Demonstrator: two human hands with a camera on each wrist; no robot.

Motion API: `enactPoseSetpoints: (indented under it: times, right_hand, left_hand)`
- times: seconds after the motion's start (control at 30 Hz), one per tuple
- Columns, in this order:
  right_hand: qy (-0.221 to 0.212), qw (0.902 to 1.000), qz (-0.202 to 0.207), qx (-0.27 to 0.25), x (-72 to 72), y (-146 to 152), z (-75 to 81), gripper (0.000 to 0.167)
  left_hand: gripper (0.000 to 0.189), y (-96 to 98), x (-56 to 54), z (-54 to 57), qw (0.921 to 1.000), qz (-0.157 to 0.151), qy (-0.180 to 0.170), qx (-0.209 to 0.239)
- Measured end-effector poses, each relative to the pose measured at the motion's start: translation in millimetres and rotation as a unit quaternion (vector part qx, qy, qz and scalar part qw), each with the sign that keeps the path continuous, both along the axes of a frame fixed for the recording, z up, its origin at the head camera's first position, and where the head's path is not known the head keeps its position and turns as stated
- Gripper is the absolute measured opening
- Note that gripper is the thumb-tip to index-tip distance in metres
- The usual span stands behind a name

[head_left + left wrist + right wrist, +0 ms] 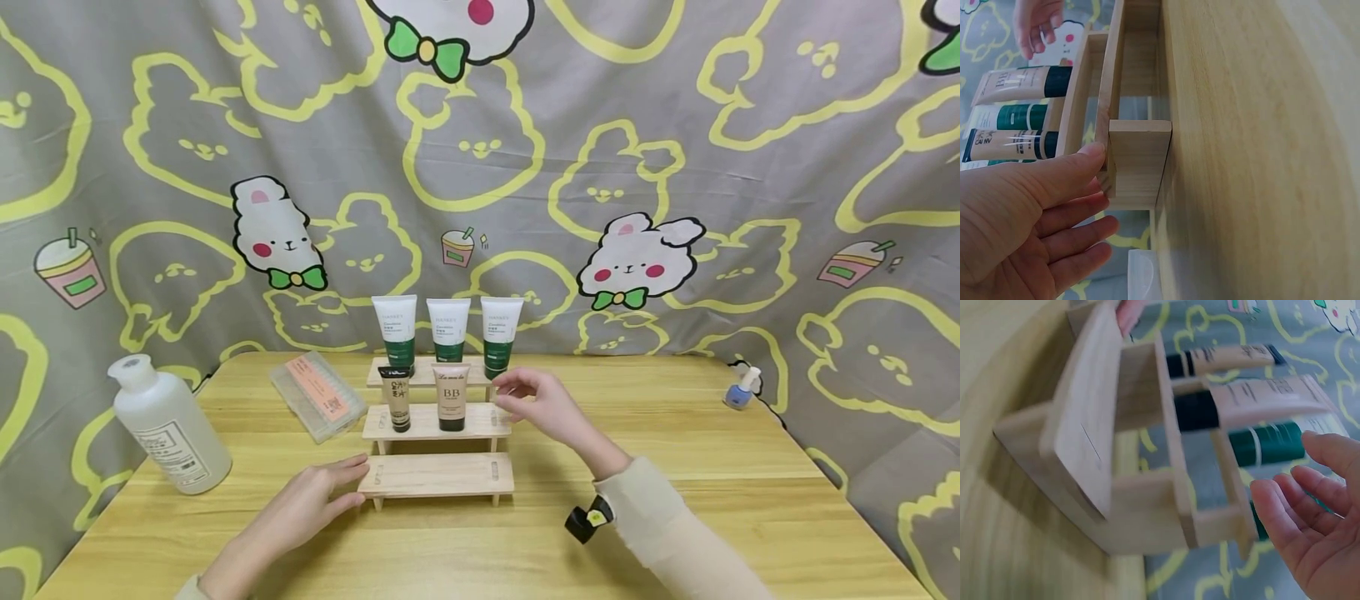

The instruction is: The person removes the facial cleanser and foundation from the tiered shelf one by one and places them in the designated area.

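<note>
A stepped wooden display stand (435, 477) stands mid-table. My left hand (300, 508) is at the left end of its lowest step, the thumb tip touching the edge and the other fingers loosely bent. My right hand (543, 404) hovers beside the right end of the middle step, fingers slightly bent and holding nothing. On that step stand a small beige tube with a black cap (396, 400) and a pinkish BB cream tube (452, 398). Three white-and-green tubes, left (395, 329), middle (448, 325) and right (501, 329), stand on the top step.
At the left stands a large translucent pump-less bottle (176, 429) with a white cap. A flat clear case (317, 396) with an orange label lies beside the stand. A small blue bottle with a white cap (742, 390) is at the far right. A patterned curtain (540, 167) hangs behind.
</note>
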State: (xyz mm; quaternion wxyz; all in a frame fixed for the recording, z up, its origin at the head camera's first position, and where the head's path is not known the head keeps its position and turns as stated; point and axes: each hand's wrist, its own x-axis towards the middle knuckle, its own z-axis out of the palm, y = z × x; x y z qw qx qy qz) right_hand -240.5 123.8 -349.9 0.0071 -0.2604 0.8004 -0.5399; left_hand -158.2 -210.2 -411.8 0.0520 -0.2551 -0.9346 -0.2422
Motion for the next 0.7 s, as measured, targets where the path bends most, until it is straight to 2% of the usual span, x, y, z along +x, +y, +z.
enactPoseSetpoints:
  times: [0.17,0.4,0.7]
  right_hand:
    - [-0.005,0.9999,0.014,-0.001,0.4,-16.7,-10.1,0.025]
    - [-0.008,0.9999,0.01,0.002,0.9,-35.3,-13.7,0.025]
    - [-0.002,1.0,0.008,0.001,21.0,-47.6,12.1,0.021]
  left_hand:
    - [0.04,0.0,-0.2,-0.1,1.0,0.0,0.002,0.0]
    - [0.04,-0.4,-0.1,-0.3,1.0,0.004,-0.001,0.0]
    - [0.04,0.3,0.3,0.6,0.9999,0.009,-0.008,0.0]
